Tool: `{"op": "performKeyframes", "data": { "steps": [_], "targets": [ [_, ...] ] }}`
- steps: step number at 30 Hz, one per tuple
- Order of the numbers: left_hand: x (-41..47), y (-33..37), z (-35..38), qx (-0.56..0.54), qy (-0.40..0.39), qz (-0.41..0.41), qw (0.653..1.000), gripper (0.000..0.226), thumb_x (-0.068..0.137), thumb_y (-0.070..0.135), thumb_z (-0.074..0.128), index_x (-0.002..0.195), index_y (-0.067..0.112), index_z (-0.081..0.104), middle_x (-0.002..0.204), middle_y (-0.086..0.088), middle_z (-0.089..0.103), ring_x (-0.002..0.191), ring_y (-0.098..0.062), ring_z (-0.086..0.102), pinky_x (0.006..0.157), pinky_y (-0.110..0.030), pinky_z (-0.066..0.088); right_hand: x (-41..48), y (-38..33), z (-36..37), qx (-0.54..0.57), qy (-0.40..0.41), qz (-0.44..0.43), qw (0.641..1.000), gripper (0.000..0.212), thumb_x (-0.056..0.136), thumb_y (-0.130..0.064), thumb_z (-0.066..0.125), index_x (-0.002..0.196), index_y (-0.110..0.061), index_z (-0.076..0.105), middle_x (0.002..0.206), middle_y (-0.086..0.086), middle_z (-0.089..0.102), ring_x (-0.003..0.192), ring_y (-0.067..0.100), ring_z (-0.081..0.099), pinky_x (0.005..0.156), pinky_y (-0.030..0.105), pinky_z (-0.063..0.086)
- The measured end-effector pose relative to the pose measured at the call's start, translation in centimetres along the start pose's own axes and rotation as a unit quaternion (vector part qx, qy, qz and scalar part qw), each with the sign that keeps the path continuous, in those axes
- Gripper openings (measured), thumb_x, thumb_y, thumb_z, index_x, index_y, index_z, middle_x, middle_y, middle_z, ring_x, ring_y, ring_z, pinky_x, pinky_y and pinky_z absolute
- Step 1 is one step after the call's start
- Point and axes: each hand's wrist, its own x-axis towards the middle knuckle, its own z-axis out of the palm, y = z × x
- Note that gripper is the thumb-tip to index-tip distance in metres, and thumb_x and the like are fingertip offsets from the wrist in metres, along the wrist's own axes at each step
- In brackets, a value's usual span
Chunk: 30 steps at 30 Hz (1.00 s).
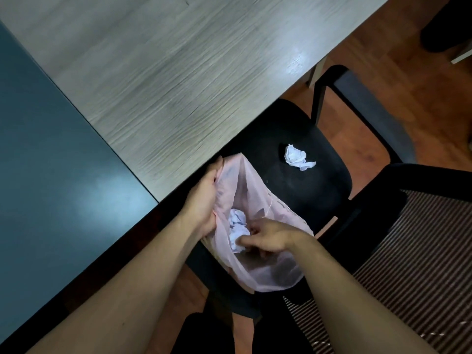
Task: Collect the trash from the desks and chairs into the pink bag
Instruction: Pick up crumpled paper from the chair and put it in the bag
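filling the pink bag (268, 267)
left hand (204, 200) clenched its rim; right hand (270, 238) pinched the paper wad (236, 221) at its mouth; a second wad (296, 157) lay beyond the bag. a sagging rim might spill it.

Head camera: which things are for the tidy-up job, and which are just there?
For the job: pink bag, bagged paper ball, loose paper ball on black chair, left hand, right hand.
Just there: grey desk, dark desk, striped chair back.
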Motion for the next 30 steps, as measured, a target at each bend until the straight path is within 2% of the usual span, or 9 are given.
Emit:
{"op": "performKeyframes", "data": {
  "steps": [3,6,8,11,14,17,23,26,30],
  "targets": [
    [-0.1,-0.2,-0.1,-0.006,-0.007,-0.005,1.0,0.062,0.105,0.061,0.058,0.134,0.009,0.075,0.127,-0.021,0.077,0.114,-0.035,0.076,0.1,-0.045,0.062,1.5,0.4,1.5,-0.093,0.136,-0.03,0.986,0.073,0.086,-0.054,0.087,0.147,-0.026,0.058,0.136,-0.003,0.068,0.122,0.025,0.069,0.108,0.036,0.052],
    [0.4,-0.7,-0.8,-0.009,0.001,-0.011,1.0,0.065,0.1,0.065,0.063,0.137,0.013,0.074,0.134,-0.021,0.075,0.126,-0.038,0.072,0.117,-0.054,0.051,1.6,-0.8,1.7,-0.115,0.159,0.009,0.981,0.089,0.082,-0.062,0.086,0.155,-0.028,0.048,0.148,0.0,0.063,0.132,0.03,0.064,0.113,0.042,0.051],
    [0.5,-0.9,-1.0,0.0,0.005,-0.008,1.0,0.065,0.101,0.065,0.061,0.137,0.013,0.074,0.13,-0.021,0.076,0.124,-0.038,0.073,0.117,-0.053,0.052,0.7,-2.3,-0.1,-0.157,0.094,0.04,0.982,0.078,0.09,-0.06,0.08,0.153,-0.021,0.054,0.14,0.004,0.071,0.124,0.03,0.071,0.109,0.04,0.055],
    [0.7,-1.0,-1.6,0.008,0.011,-0.01,1.0,0.068,0.101,0.067,0.06,0.134,0.01,0.075,0.127,-0.023,0.077,0.122,-0.039,0.074,0.115,-0.051,0.053,-1.3,-4.8,-5.2,-0.117,0.066,0.068,0.989,0.04,0.103,-0.038,0.06,0.115,-0.001,0.073,0.092,0.009,0.084,0.081,0.032,0.084,0.087,0.046,0.068],
    [1.1,-1.2,-2.3,0.028,0.034,0.006,0.999,0.071,0.095,0.073,0.064,0.131,0.013,0.078,0.124,-0.019,0.079,0.119,-0.036,0.076,0.117,-0.051,0.051,-1.8,-6.4,-10.1,-0.077,0.258,0.028,0.963,0.038,0.096,-0.04,0.053,0.095,-0.008,0.074,0.083,0.01,0.083,0.076,0.034,0.081,0.084,0.051,0.068],
    [1.3,-1.6,-2.7,0.033,0.026,0.012,0.999,0.073,0.09,0.077,0.067,0.132,0.017,0.078,0.129,-0.014,0.079,0.123,-0.032,0.075,0.119,-0.052,0.049,-0.1,-6.1,-12.8,-0.063,0.444,-0.038,0.893,0.034,0.096,-0.043,0.061,0.115,-0.016,0.066,0.112,0.015,0.076,0.104,0.038,0.072,0.094,0.049,0.06],
    [0.5,-1.8,-2.3,0.022,0.005,-0.001,1.0,0.062,0.104,0.062,0.058,0.129,0.009,0.078,0.127,-0.02,0.078,0.123,-0.037,0.074,0.118,-0.054,0.05,5.6,-2.5,-14.9,-0.198,0.38,0.107,0.897,0.067,0.101,-0.042,0.07,0.157,-0.026,0.035,0.156,0.02,0.034,0.145,0.045,0.037,0.11,0.067,0.043],
    [0.0,-1.7,-2.2,0.026,-0.009,-0.008,1.0,0.06,0.105,0.059,0.057,0.129,0.007,0.078,0.129,-0.021,0.077,0.124,-0.038,0.074,0.12,-0.056,0.048,7.4,0.2,-13.7,-0.195,0.346,0.135,0.908,0.062,0.103,-0.031,0.072,0.155,-0.032,0.039,0.152,0.018,0.035,0.143,0.045,0.041,0.109,0.066,0.046],
    [-0.3,-1.7,-2.0,0.02,0.001,-0.011,1.0,0.058,0.105,0.058,0.058,0.124,0.009,0.08,0.123,-0.021,0.079,0.118,-0.038,0.076,0.116,-0.055,0.052,8.2,3.1,-12.0,-0.124,0.419,0.086,0.895,0.045,0.105,-0.02,0.065,0.148,-0.02,0.05,0.141,0.022,0.046,0.127,0.048,0.054,0.101,0.056,0.054]
  ]
}}
